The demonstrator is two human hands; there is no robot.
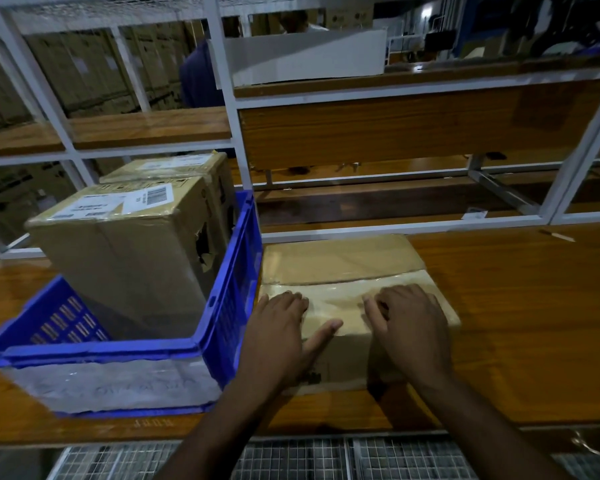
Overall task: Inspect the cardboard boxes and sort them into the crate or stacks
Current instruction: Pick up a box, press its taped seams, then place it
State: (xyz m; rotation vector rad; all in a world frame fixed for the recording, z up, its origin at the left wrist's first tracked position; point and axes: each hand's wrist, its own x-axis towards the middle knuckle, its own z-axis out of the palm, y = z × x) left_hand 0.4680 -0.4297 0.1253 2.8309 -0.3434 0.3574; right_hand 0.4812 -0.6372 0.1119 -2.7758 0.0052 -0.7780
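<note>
Resting on the top of a cardboard box, both of a person's bare hands lie palm down near its front edge. The left hand has its fingers straight and its thumb spread toward the middle of the box, gripping nothing. The right hand also presses flat on the box top, its fingers slightly bent at the knuckles, with nothing held in it. This box sits on the wooden tabletop, toward the middle of its front edge, and its top is sealed with a wide strip of clear tape.

Just to the left of the box, touching or nearly touching it, stands a blue plastic crate near the front left part of the tabletop. Inside the crate stand two taller cardboard boxes, one behind the other. The nearer tall box carries white labels and a barcode on top, and its right side is torn. The farther tall box also has a white label on top.

Behind the tabletop rises a white metal rack with wooden shelves. Beyond the rack, part of another person in a dark blue shirt is visible.
</note>
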